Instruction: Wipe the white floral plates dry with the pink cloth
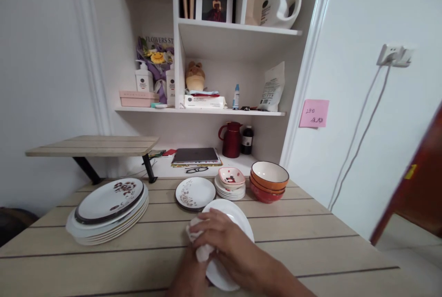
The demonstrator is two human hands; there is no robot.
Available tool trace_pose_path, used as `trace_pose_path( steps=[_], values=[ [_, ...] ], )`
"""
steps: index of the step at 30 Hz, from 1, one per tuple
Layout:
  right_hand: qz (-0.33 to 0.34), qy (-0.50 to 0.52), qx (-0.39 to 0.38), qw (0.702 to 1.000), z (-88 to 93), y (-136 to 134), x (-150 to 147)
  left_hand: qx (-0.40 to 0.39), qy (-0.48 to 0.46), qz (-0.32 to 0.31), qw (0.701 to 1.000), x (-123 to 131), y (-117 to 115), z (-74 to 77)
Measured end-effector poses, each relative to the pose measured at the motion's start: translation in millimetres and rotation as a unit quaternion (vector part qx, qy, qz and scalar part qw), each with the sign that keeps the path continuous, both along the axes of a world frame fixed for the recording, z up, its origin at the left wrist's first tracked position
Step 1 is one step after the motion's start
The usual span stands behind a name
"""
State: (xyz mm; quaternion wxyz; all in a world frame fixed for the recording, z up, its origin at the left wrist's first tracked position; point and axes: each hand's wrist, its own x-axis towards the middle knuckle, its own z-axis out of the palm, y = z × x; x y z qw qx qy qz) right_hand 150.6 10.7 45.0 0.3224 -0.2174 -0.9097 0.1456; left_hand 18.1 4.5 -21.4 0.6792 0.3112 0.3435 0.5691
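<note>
A white oval plate [238, 216] is tilted between my hands above the near middle of the table. My right hand [224, 237] reaches over it from the right, fingers curled around a crumpled white cloth [204, 252] at the plate's left edge. Low at that same edge is my left hand [195, 267], closed at the plate's rim; its fingers are mostly hidden behind the cloth and my right hand. Just beyond lies a short stack of dark-rimmed plates with a floral print [195, 192].
Large plates [110, 200] are stacked at left, beside a raised wooden shelf [93, 145]. Small dishes [232, 177] top a saucer stack; nested orange and red bowls [269, 179] stand right. Behind are glasses [196, 169], a laptop [195, 154] and a red jug [231, 140].
</note>
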Motion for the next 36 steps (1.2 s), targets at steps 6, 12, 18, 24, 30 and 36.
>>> trace_pose_path(
  steps=[6,12,18,24,30,36],
  values=[
    [-0.118,0.056,0.008,0.991,-9.6,24,18,-0.020,0.002,-0.030,0.999,4,1,-4.0],
    [-0.154,0.104,-0.108,0.977,-26.7,51,59,-0.101,-0.088,-0.040,0.990,3,1,-2.5],
    [-0.131,0.094,-0.032,0.986,-46.1,47,40,-0.045,-0.180,0.005,0.983,-2,17,2.6],
    [-0.060,-0.008,0.163,0.985,-45.2,18,-7,-0.042,-0.187,0.013,0.981,-24,22,6.3],
    [-0.073,-0.036,0.165,0.983,-38.8,21,2,-0.031,-0.206,-0.030,0.978,-22,15,12.9],
    [-0.239,0.084,0.097,0.962,-36.8,54,53,-0.048,-0.187,-0.085,0.978,6,-2,15.7]
  ],
)
